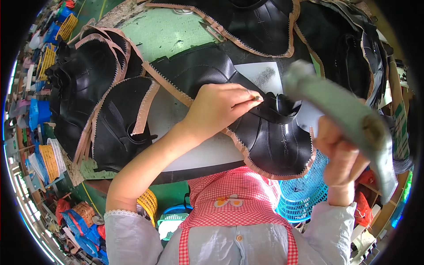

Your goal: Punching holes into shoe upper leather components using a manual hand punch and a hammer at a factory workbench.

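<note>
My left hand is closed in a pinch over a black leather shoe upper with a zigzag-cut tan edge. Only the dark end of a small rod shows between its thumb and fingers; the rest of the rod is hidden. To the right, my right hand is closed on a hammer and raised nearer to me than the work. The hammer's long grey metal head looks large and slightly blurred, with a brown handle end showing in its eye. It is apart from the rod.
More black uppers lie at the left, at the back and in a pile at the right. A pale board lies beneath the work on the green table. Blue and yellow baskets stand below the near edge.
</note>
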Demonstrator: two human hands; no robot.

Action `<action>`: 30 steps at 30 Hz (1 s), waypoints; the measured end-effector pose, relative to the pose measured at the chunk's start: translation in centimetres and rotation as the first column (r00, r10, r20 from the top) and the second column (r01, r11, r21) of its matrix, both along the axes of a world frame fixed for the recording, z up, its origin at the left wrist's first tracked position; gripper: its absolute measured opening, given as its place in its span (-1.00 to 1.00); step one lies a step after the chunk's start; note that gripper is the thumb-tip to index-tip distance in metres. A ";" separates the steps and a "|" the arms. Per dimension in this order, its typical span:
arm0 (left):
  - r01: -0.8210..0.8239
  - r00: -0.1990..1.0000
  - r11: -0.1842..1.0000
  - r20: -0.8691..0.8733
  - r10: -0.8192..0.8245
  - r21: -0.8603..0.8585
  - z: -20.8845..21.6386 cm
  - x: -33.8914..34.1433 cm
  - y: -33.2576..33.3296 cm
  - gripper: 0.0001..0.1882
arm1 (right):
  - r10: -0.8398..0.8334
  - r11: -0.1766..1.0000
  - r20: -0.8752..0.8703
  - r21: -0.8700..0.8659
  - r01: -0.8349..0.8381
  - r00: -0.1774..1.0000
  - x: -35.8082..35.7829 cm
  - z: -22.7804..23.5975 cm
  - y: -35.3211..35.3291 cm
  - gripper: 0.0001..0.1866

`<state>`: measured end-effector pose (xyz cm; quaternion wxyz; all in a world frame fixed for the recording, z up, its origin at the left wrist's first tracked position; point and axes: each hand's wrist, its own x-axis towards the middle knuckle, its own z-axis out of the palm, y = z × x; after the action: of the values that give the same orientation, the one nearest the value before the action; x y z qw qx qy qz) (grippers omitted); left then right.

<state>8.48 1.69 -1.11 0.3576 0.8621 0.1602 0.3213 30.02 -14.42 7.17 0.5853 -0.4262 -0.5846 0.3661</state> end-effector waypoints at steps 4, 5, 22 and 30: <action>-0.021 1.000 0.977 -0.021 0.017 -0.214 -0.3 -0.6 0.5 -0.86 | 0.161 0.896 0.719 -0.393 0.205 0.676 -3.8 -1.5 3.2 -0.81; -0.019 1.000 0.960 0.003 0.020 -0.280 -0.6 -0.8 -0.3 -0.86 | 0.089 0.907 0.692 -0.354 0.230 0.716 -3.3 -1.8 2.8 -0.79; -0.061 0.994 0.932 -0.105 0.025 -0.358 0.0 -0.9 0.1 -0.87 | -0.136 0.926 0.551 -0.224 0.304 0.823 -2.6 2.4 1.6 -0.65; -0.031 0.999 0.998 -0.039 0.029 -0.053 -0.6 -0.8 -0.4 -0.82 | 0.027 0.968 0.660 -0.205 0.145 0.750 -4.7 2.1 3.5 -0.78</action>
<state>7.66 1.32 -1.72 0.3726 0.8556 0.1887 0.3058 25.31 -10.88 9.27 0.2967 -0.6143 -0.6898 0.2426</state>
